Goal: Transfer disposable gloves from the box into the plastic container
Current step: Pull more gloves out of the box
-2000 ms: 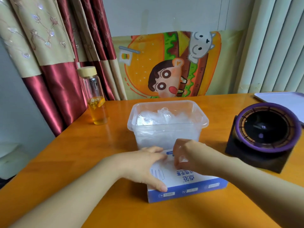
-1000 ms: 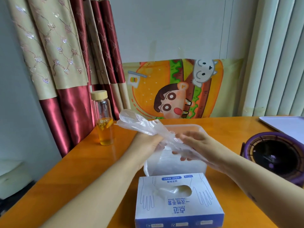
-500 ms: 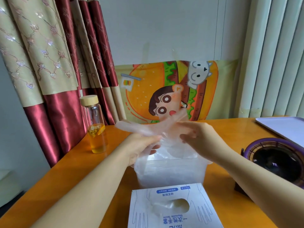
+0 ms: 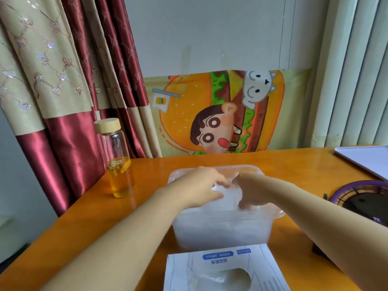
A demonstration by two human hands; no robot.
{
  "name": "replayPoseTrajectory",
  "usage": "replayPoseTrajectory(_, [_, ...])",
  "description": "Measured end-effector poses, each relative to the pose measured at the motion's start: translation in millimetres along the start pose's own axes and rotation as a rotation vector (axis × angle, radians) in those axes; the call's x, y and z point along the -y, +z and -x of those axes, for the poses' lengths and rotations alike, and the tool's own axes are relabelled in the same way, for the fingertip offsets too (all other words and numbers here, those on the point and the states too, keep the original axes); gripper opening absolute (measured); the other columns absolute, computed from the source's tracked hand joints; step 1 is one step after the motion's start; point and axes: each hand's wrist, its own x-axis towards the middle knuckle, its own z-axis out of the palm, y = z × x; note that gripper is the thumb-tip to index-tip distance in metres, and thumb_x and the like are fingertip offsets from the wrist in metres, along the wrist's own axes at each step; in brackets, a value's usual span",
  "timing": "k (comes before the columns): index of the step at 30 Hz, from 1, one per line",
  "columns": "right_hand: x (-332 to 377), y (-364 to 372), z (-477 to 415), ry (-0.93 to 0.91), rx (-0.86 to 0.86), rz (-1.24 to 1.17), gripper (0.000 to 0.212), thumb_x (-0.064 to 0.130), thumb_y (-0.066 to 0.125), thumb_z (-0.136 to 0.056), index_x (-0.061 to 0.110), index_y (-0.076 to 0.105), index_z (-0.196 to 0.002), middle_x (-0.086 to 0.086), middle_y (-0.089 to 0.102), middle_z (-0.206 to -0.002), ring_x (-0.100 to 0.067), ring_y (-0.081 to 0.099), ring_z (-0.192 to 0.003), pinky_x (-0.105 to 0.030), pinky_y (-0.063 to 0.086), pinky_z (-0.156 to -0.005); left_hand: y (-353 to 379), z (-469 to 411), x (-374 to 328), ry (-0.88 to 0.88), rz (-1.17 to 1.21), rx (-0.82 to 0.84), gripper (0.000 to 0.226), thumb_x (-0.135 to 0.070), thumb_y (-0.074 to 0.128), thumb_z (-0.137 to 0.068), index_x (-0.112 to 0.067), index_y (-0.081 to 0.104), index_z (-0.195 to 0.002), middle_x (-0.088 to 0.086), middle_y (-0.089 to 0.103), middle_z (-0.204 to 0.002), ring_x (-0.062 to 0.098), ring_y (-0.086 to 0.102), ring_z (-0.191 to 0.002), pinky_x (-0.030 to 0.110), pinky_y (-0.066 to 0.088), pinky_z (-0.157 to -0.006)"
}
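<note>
The clear plastic container (image 4: 273, 214) stands mid-table with crumpled clear gloves inside. Both my hands reach down into its open top. My left hand (image 4: 202, 184) and my right hand (image 4: 251, 191) sit close together, each with fingers curled on a thin clear disposable glove (image 4: 227, 196) held low between them, at rim height. The picture is blurred by motion, so the finger detail is soft. The white and blue glove box (image 4: 226, 269) lies in front of the container at the table's near edge, with another glove showing in its oval opening.
A glass bottle (image 4: 118, 162) with yellow liquid and a wooden cap stands left of the container. A purple-rimmed black round device (image 4: 365, 201) sits at the right, a white tray (image 4: 369, 159) behind it. Curtains and a cartoon poster back the orange table (image 4: 84, 223).
Both hands have dropped from above the container down into it, carrying the glove with them. Two seconds ago they were on the glove box.
</note>
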Motion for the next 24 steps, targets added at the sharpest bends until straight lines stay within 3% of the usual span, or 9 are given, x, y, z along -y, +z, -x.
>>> replayPoseTrajectory(3, [1, 3, -4, 0.004, 0.05, 0.083, 0.054, 0.031, 0.069, -0.085, 0.005, 0.052, -0.129, -0.007, 0.057, -0.123, -0.022, 0.051, -0.102, -0.03, 0.041, -0.095, 21, -22, 12, -0.204, -0.177, 0.387, 0.043, -0.021, 0.055, -0.096, -0.027, 0.051, -0.138, -0.003, 0.045, -0.145, 0.02, 0.044, -0.129, 0.031, 0.039, -0.103])
replayPoseTrajectory(5, [3, 3, -8, 0.025, 0.115, 0.188, 0.049, 0.035, 0.067, -0.086, 0.006, 0.054, -0.123, -0.007, 0.055, -0.112, -0.025, 0.048, -0.109, -0.042, 0.031, -0.107, 31, -29, 17, -0.276, -0.264, 0.526, 0.048, -0.011, 0.048, -0.096, -0.026, 0.046, -0.142, -0.001, 0.043, -0.147, 0.024, 0.044, -0.13, 0.034, 0.041, -0.104])
replayPoseTrajectory(8, [6, 5, -13, 0.069, 0.229, 0.329, 0.044, 0.039, 0.061, -0.09, 0.01, 0.055, -0.123, -0.005, 0.054, -0.117, -0.027, 0.04, -0.125, -0.057, 0.007, -0.112, 38, -32, 19, -0.304, -0.293, 0.663, 0.044, -0.01, 0.041, -0.098, -0.018, 0.048, -0.14, 0.004, 0.047, -0.142, 0.026, 0.049, -0.122, 0.034, 0.041, -0.099])
replayPoseTrajectory(12, [5, 8, -10, 0.069, 0.126, 0.469, 0.035, 0.033, 0.051, -0.096, 0.014, 0.055, -0.124, -0.007, 0.05, -0.134, -0.03, 0.037, -0.13, -0.054, 0.006, -0.112, 31, -28, 14, -0.286, -0.367, 0.681, 0.041, -0.017, 0.044, -0.099, -0.013, 0.048, -0.139, 0.007, 0.05, -0.139, 0.025, 0.05, -0.11, 0.033, 0.042, -0.092])
replayPoseTrajectory(16, [-4, -20, 19, -0.012, -0.157, 0.405, 0.054, 0.058, 0.059, -0.081, 0.02, 0.06, -0.121, 0.0, 0.05, -0.116, -0.023, 0.046, -0.119, -0.052, 0.022, -0.107, 8, -15, 14, -0.27, -0.288, 0.514, 0.035, -0.028, 0.054, -0.097, -0.007, 0.059, -0.123, 0.007, 0.058, -0.128, 0.022, 0.053, -0.106, 0.03, 0.041, -0.09])
replayPoseTrajectory(17, [-7, -27, 28, -0.064, -0.288, 0.327, 0.049, 0.055, 0.06, -0.083, 0.023, 0.062, -0.119, 0.003, 0.047, -0.107, -0.021, 0.048, -0.114, -0.047, 0.029, -0.102, 2, -8, 16, -0.259, -0.236, 0.43, 0.029, -0.031, 0.056, -0.096, -0.013, 0.061, -0.117, 0.004, 0.06, -0.124, 0.02, 0.053, -0.105, 0.028, 0.041, -0.091])
replayPoseTrajectory(20, [-5, -33, 66, -0.326, -0.545, -0.054, 0.026, 0.034, 0.062, -0.089, 0.027, 0.068, -0.113, 0.01, 0.046, -0.092, -0.011, 0.054, -0.09, -0.024, 0.042, -0.078, -11, 23, 10, -0.213, -0.057, 0.129, 0.038, -0.028, 0.057, -0.095, -0.022, 0.056, -0.133, -0.007, 0.057, -0.132, 0.01, 0.054, -0.112, 0.016, 0.041, -0.085])
replayPoseTrajectory(22, [5, -24, 90, -0.444, -0.48, -0.123, 0.022, 0.026, 0.06, -0.091, 0.029, 0.07, -0.11, 0.012, 0.052, -0.088, -0.001, 0.048, -0.073, -0.015, 0.037, -0.067, -11, 51, 0, -0.149, 0.137, -0.03, 0.033, -0.024, 0.058, -0.095, -0.029, 0.058, -0.127, -0.014, 0.06, -0.122, 0.001, 0.055, -0.1, 0.005, 0.04, -0.066])
replayPoseTrajectory(24, [20, -2, 102, -0.503, -0.273, -0.096, 0.024, 0.025, 0.059, -0.092, 0.034, 0.068, -0.112, 0.011, 0.057, -0.093, 0.0, 0.044, -0.069, -0.013, 0.035, -0.063, -1, 82, -13, -0.092, 0.338, -0.105, 0.026, -0.021, 0.06, -0.094, -0.035, 0.062, -0.115, -0.019, 0.063, -0.109, -0.007, 0.057, -0.094, 0.002, 0.041, -0.068])
